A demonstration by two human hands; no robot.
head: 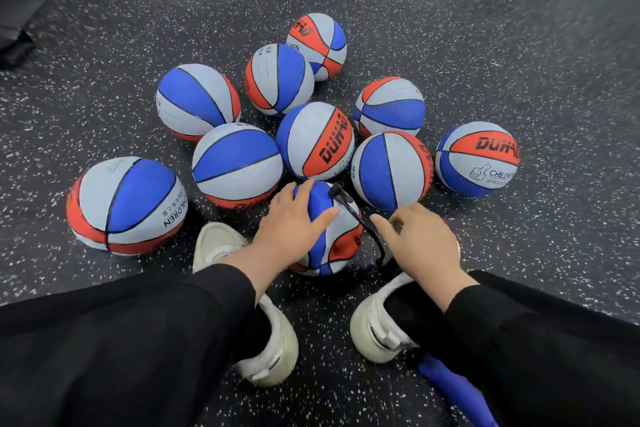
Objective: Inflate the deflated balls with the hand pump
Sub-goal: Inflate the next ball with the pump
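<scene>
Head view, left hand [289, 218] flat on sagging tricolour ball [332, 236], hose [360, 222] attached, right hand [420, 239] loose, empty.

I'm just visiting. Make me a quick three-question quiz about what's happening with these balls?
1. True or false: the left hand rests on the near ball.
2. What runs across that ball? A) black hose B) rope C) towel
3. How many balls lie on the floor?

Key:
1. True
2. A, the black hose, which the right hand hovers beside
3. Ten
</scene>
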